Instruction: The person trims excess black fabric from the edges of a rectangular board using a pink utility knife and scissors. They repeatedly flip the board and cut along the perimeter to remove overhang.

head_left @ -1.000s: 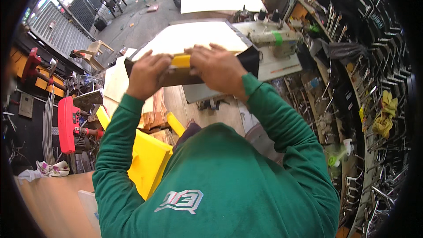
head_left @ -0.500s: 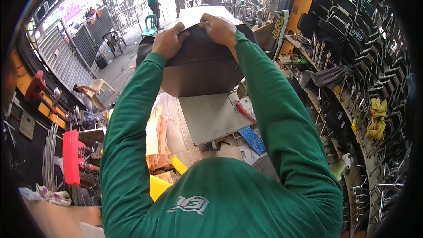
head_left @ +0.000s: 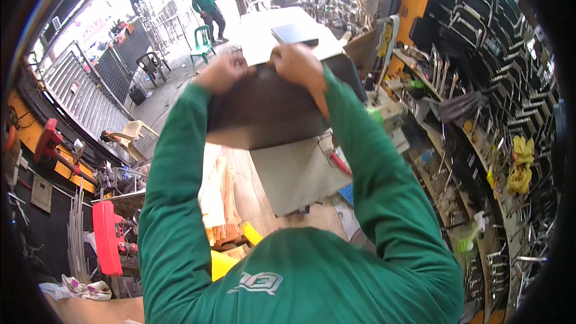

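Out in front of me I hold up a dark brown-black sheet (head_left: pixel 264 108) that looks like vinyl or leatherette. My left hand (head_left: pixel 225 72) is closed on its upper edge, somewhat smeared by motion. Close beside it, my right hand (head_left: pixel 298 66) pinches the same edge. The sheet hangs toward me, its lower edge over a pale grey board (head_left: pixel 300 180). Behind my hands lies a white tabletop (head_left: pixel 255 27) with a flat dark rectangular piece (head_left: pixel 295 33) on it. Part of a red-handled tool (head_left: pixel 340 163) shows under my right forearm.
Thin wooden strips (head_left: pixel 221 198) are stacked left of the grey board. A red machine (head_left: pixel 107 237) stands at lower left. Many hand tools hang on the dark right wall (head_left: pixel 510 84). A green chair (head_left: pixel 202 45) and two people in green are at the far left.
Both hands have drawn lower and slightly nearer with the sheet, uncovering more of the white tabletop and the dark piece on it. A background person has shifted and turned.
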The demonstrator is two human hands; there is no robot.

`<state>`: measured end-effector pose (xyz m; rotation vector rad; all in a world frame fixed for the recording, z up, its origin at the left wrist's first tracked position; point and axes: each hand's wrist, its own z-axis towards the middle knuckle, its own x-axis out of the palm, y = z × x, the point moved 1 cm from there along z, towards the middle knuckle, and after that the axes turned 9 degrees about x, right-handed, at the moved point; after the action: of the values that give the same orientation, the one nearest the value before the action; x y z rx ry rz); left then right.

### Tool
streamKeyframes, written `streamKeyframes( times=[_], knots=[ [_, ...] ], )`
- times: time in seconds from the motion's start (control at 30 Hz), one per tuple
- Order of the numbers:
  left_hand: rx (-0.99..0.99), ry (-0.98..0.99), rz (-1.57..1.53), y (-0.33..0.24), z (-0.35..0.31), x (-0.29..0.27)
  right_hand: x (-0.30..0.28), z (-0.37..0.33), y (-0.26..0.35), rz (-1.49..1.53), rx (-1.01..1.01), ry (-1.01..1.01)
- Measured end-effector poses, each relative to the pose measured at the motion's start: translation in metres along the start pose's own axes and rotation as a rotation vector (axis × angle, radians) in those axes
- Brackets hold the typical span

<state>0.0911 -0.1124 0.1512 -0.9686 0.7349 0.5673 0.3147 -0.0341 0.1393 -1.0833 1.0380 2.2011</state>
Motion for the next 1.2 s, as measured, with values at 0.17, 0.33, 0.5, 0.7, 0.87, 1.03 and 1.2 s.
streamKeyframes(
  times=[0.17, 0.33, 0.5, 0.7, 0.87, 1.03, 1.2],
  knots=[
    [-0.210, 0.258, -0.224, -0.054, -0.163, 0.062, 0.019, -0.185, 0.016, 0.135, -0.235, 0.133],
    [-0.150, 0.186, -0.319, -0.052, -0.224, 0.167, 0.071, -0.276, -0.024, 0.258, 0.041, 0.313],
    [-0.125, 0.507, -0.308, 0.000, -0.216, 0.235, 0.144, -0.315, -0.089, 0.449, 0.052, 0.537],
    [-0.140, 0.697, -0.147, 0.067, -0.239, 0.348, 0.256, -0.343, -0.157, 0.397, 0.109, 0.763],
    [0.032, 0.503, 0.115, 0.110, -0.217, 0.415, 0.298, -0.319, -0.225, 0.384, 0.192, 0.663],
    [0.432, 0.554, 0.074, 0.155, -0.168, 0.422, 0.309, -0.270, -0.243, 0.253, 0.141, 0.812],
    [0.678, 0.544, -0.081, 0.186, -0.145, 0.420, 0.305, -0.247, -0.239, 0.252, 0.155, 0.965]
  ],
)
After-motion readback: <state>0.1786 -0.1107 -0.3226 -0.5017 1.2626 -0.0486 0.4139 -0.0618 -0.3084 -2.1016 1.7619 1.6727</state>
